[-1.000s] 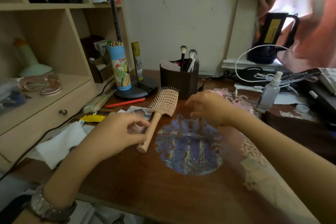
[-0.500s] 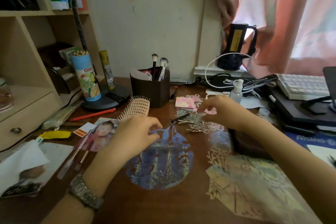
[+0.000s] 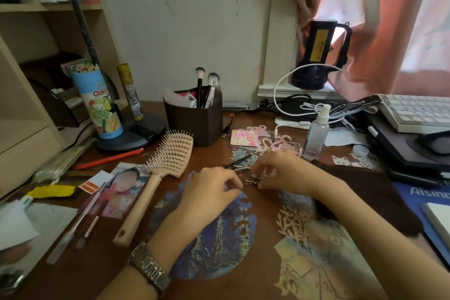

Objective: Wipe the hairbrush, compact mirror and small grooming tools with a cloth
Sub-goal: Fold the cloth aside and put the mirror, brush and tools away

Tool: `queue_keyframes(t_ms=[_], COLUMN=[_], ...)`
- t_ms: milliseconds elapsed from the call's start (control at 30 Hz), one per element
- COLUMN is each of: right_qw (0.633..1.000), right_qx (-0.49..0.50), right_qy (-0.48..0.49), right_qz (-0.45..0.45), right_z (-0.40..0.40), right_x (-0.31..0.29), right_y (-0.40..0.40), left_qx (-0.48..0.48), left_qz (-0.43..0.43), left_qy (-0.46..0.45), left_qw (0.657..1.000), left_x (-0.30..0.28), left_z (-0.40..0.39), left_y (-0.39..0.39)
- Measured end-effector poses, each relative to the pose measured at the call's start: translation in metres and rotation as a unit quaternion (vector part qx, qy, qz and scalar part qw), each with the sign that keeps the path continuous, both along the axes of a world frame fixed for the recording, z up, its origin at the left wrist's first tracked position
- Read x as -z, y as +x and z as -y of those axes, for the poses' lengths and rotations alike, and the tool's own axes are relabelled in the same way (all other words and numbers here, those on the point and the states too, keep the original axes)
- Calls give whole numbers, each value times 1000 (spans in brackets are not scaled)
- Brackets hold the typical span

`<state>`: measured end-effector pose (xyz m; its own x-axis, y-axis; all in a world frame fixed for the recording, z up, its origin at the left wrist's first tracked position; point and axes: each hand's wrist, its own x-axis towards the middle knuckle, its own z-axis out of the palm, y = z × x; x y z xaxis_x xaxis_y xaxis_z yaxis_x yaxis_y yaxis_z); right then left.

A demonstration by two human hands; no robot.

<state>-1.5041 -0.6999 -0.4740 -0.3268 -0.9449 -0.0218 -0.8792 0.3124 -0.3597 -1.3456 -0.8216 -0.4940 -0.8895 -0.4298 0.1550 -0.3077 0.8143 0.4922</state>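
Note:
A beige vented hairbrush [image 3: 168, 161] lies on the brown desk [image 3: 265, 204], bristles up, with its handle pointing toward me, left of my hands. The pink square compact mirror [image 3: 244, 140] lies flat behind my hands. Small metal grooming tools [image 3: 239, 164] lie between the mirror and my fingers. My right hand [image 3: 285, 170] pinches a small metal clip [image 3: 252, 181] at its fingertips. My left hand [image 3: 209, 192] is curled with its fingertips just left of that clip; whether it grips anything is unclear. A white cloth [image 3: 14, 224] lies at the far left edge.
A dark brush holder [image 3: 194, 122] with makeup brushes stands behind the hairbrush. A spray bottle [image 3: 316, 134] stands to the right of the mirror, and a keyboard [image 3: 418, 112] and dark cases fill the far right. A lamp base [image 3: 136, 134], pencil tube and shelf are at left. Photos and pens lie front left.
My left hand has let go of the hairbrush, which now lies on the desk. Both hands have come together over the small metal tools. My view has turned right.

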Motion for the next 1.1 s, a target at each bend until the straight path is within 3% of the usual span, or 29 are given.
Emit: queue_keyframes(t_ms=[233,633,933,1100], right_qw=[1000,999,971,949], right_qx=[-7,-6,98,93], right_qy=[23,-42,-141,-153], right_qz=[3,-2,167,258], right_z=[2,9,9,9], right_x=[-3,8,-4,-9], right_y=[0,9,14,19], left_qx=[28,29,-3,-3], left_qz=[8,1,-34,-47], left_qy=[26,56,189,229], left_qw=[999,998,981,972], left_x=[6,6,2,2], left_z=[-6,-3,-1,-1], left_y=[-8,-3,-1,-2])
